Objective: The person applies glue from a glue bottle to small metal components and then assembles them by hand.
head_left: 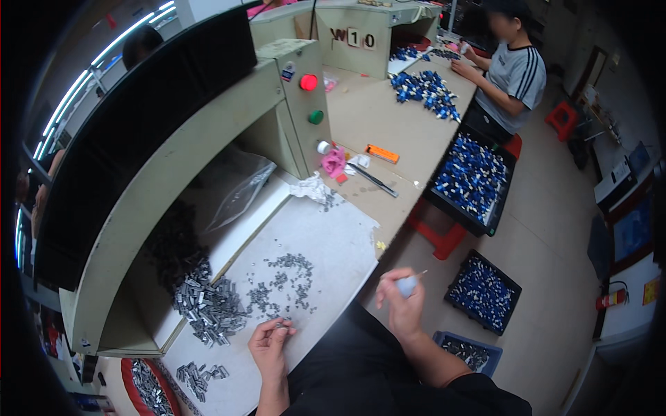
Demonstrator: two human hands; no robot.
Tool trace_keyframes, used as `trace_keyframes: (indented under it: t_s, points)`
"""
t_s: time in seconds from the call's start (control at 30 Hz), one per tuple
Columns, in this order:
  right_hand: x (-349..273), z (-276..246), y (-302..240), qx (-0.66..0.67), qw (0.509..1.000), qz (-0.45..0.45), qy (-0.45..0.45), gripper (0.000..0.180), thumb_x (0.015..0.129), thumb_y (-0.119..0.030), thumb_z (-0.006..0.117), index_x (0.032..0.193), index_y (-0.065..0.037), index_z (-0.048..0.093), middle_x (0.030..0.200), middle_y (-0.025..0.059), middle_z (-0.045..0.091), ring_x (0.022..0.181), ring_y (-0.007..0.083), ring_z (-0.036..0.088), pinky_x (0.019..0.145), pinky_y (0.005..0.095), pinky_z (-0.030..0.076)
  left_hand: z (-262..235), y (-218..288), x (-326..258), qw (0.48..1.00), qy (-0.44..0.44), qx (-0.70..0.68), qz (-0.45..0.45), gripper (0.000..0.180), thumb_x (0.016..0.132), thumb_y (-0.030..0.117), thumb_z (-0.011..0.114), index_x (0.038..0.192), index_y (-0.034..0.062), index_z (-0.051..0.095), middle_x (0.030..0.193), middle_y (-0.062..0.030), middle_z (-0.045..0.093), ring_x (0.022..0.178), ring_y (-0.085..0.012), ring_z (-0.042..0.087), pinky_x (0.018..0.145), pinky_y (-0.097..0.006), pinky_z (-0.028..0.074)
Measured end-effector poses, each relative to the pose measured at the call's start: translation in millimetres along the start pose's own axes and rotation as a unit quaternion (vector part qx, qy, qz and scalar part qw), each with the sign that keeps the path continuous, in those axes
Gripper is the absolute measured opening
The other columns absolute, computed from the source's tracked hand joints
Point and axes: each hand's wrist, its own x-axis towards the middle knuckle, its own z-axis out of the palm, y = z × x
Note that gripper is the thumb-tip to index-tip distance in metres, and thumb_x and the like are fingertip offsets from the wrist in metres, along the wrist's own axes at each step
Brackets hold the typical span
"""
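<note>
My left hand (pixel 269 345) is closed in a pinch above the white work sheet (pixel 340 232), with a small grey metal part (pixel 280 325) at its fingertips. Off the table's near edge, my right hand (pixel 404 312) is wrapped round a small whitish bottle (pixel 406 285) with a thin pointed tip facing up and right. Just beyond the left hand, tiny grey metal pieces (pixel 291 263) lie scattered on the sheet. To the left rises a heap of silvery rectangular metal parts (pixel 208 305), with a smaller group (pixel 201 378) nearer me.
A beige machine housing (pixel 291 118) with red and green buttons arches over the left side. Black tweezers (pixel 373 180) and an orange box (pixel 382 153) lie farther back. Bins of blue-and-white parts (pixel 472 177) stand right. A co-worker (pixel 513 76) sits at the far end.
</note>
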Motion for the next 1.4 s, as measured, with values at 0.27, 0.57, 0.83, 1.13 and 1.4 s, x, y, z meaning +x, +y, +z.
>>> trace_keyframes:
  t_s: [0.27,0.57,0.83,1.13,1.4]
  points:
    - [-20.1,24.3,20.0,-0.072,0.983,0.11,-0.126,0.006,0.078,-0.003,0.056,0.083,0.0,0.054,0.069,0.0039,0.055,0.054,0.0063,0.049,0.049,0.0188,0.04,-1.2,3.1,1.6,1.0,-0.008,-0.009,-0.011,0.016,0.077,-0.003,0.055,0.093,-0.0061,0.054,0.083,-0.0154,0.059,0.071,-0.0186,0.059,0.07,-0.028,0.048]
    - [-14.6,26.0,24.1,-0.094,0.976,0.145,-0.133,0.004,0.079,0.0,0.054,0.083,0.0,0.051,0.067,0.0052,0.053,0.053,0.0085,0.049,0.049,0.0201,0.039,0.7,1.8,4.9,1.0,0.011,-0.001,-0.009,0.015,0.076,-0.002,0.056,0.091,-0.0049,0.055,0.082,-0.0148,0.06,0.069,-0.0187,0.059,0.069,-0.029,0.05]
    - [-19.4,16.2,29.8,-0.048,0.963,0.109,-0.243,0.022,0.081,0.002,0.046,0.101,0.0,0.037,0.098,0.0098,0.043,0.065,0.0086,0.048,0.051,0.0205,0.041,-2.3,1.0,1.6,1.0,-0.013,-0.016,-0.021,0.018,0.074,-0.006,0.057,0.092,-0.0065,0.054,0.086,-0.0176,0.06,0.076,-0.0203,0.06,0.073,-0.028,0.049]
    - [-11.2,30.5,15.2,-0.124,0.942,0.105,-0.295,0.026,0.081,0.001,0.048,0.107,0.005,0.045,0.108,0.0122,0.038,0.088,0.018,0.053,0.071,0.0269,0.048,0.8,6.4,1.9,0.999,0.011,-0.003,-0.048,0.022,0.076,-0.007,0.054,0.097,-0.0071,0.052,0.09,-0.0188,0.059,0.079,-0.0213,0.06,0.076,-0.029,0.048]
    - [-18.8,26.7,19.8,-0.092,0.975,0.07,-0.19,0.032,0.069,0.001,0.065,0.096,-0.001,0.05,0.095,0.0113,0.048,0.083,0.0175,0.053,0.072,0.0261,0.045,-1.6,4.0,6.3,0.999,-0.035,-0.012,-0.03,0.02,0.076,-0.007,0.054,0.096,-0.0056,0.054,0.089,-0.0166,0.06,0.079,-0.0195,0.06,0.076,-0.027,0.048]
